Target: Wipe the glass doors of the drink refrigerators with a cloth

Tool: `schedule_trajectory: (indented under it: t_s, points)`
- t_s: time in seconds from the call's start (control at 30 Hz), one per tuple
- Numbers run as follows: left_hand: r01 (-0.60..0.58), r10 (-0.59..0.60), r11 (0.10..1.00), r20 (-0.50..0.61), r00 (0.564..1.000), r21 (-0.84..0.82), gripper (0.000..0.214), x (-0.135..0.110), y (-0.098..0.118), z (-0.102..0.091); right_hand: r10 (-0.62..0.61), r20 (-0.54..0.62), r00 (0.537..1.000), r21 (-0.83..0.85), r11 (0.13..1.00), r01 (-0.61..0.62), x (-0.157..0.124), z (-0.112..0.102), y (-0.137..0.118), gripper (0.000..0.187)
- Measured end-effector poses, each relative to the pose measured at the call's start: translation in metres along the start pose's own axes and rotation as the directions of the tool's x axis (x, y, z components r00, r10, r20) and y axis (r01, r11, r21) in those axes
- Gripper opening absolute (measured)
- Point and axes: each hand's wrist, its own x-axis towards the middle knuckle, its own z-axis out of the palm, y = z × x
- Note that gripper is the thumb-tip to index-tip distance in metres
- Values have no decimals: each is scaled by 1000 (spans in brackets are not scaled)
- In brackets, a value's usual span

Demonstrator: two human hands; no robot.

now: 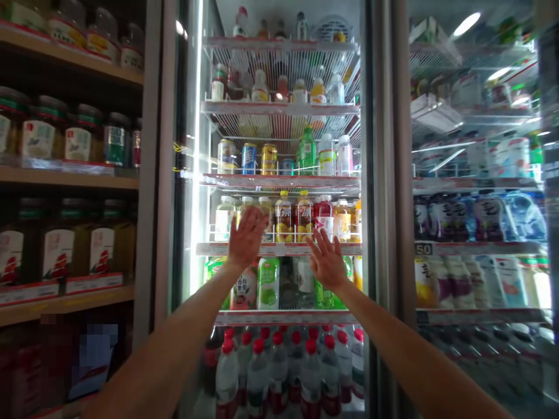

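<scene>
Both my arms reach toward a lit drinks fridge. My left hand [247, 235] is raised with its fingers stretched out, holding nothing, and covers part of a row of bottles. My right hand [326, 259] has its fingers spread, also with nothing in it, in front of the rail of the same shelf [279, 249]. Between the hands stand two dark tea bottles with yellow caps, one a brown bottle [283, 216] and the other like it [304, 216]. Just above my right hand is a red bottle [324, 214]. Whether either hand touches anything I cannot tell.
Below stand green cartons [268, 283] and a pink pack [244, 291], then several red-capped bottles [311, 372]. Cans [269, 159] and a green bottle [307, 150] stand higher. Metal frames [388, 174] edge the fridge. Jars [39, 137] fill wooden shelves at left; a glass-fronted fridge [476, 183] is at right.
</scene>
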Motion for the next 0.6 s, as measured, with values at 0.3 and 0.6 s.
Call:
schedule_trajectory:
  t_s: [0.3, 0.6]
  points:
    - [-285, 293, 954, 89, 952, -90, 40, 7, 35, 6, 0, 16, 1000, 9, 1000, 0, 0, -3, -1, 59]
    - [55, -55, 996, -4, 998, -64, 41, 7, 33, 11, 116, -48, 992, -40, 992, -118, -3, -15, 41, 59]
